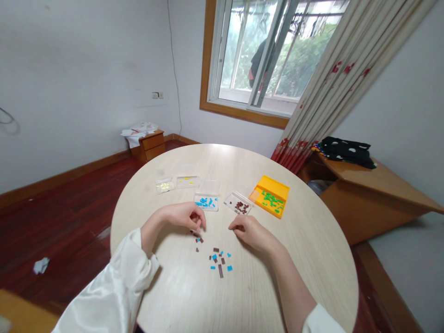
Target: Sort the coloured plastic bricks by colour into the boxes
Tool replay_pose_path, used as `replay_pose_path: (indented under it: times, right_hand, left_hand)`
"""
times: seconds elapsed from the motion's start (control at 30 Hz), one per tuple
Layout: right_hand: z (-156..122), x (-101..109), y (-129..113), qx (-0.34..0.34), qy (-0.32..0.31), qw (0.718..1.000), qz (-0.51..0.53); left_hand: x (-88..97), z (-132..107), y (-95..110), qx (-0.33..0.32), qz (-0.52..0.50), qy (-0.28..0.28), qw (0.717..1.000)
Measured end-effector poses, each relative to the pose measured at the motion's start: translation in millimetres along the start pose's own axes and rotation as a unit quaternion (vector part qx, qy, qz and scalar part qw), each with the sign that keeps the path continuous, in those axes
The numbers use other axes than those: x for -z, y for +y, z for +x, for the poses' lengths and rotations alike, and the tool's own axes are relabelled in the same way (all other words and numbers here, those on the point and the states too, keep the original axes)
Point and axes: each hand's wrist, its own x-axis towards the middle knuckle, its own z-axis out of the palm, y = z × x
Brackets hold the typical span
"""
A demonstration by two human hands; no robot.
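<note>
The small brown brick (195,231) is pinched under the left hand's (182,216) fingertips, just on the table (166,286); its long axis is too small to tell. A light, low pinch seems best, so it cannot skip away. At 5 o'clock lie loose brown and blue bricks (219,260); the long brown bar (220,271) there runs 12 to 6. At 3 o'clock the right hand (251,231) is curled, contents unclear.

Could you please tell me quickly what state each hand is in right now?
Left hand: closed in a pinch by brown pieces; contents cannot be told.
Right hand: curled closed, nothing visibly held.
</note>
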Motion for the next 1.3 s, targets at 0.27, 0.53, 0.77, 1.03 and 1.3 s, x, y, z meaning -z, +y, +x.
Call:
replay_pose_path:
  times: [0.27, 0.53, 0.77, 1.03, 1.3]
  right_hand:
    - [1, -2, 0, 0.014, 0.055, 0.998, 0.001]
    - [12, -3, 16, 0.053, 0.352, 0.935, -0.007]
    - [18, -7, 21, 0.033, 0.428, 0.901, -0.054]
    - [14, -11, 0, 0.074, 0.398, 0.914, -0.028]
    - [13, -11, 0, 0.073, 0.387, 0.919, -0.031]
  left_hand:
    - [-3.2, 1, -2, 0.048, 0.068, -0.046, 0.995]
    - [-5.5, 1, 2, 0.05, 0.101, -0.055, 0.992]
    - [-6.8, 2, -2, 0.034, 0.103, -0.039, 0.993]
    - [-7.2, -1, -3, 0.02, 0.1, -0.043, 0.994]
    - [-8.5, 3, -3, 0.048, 0.073, -0.038, 0.995]
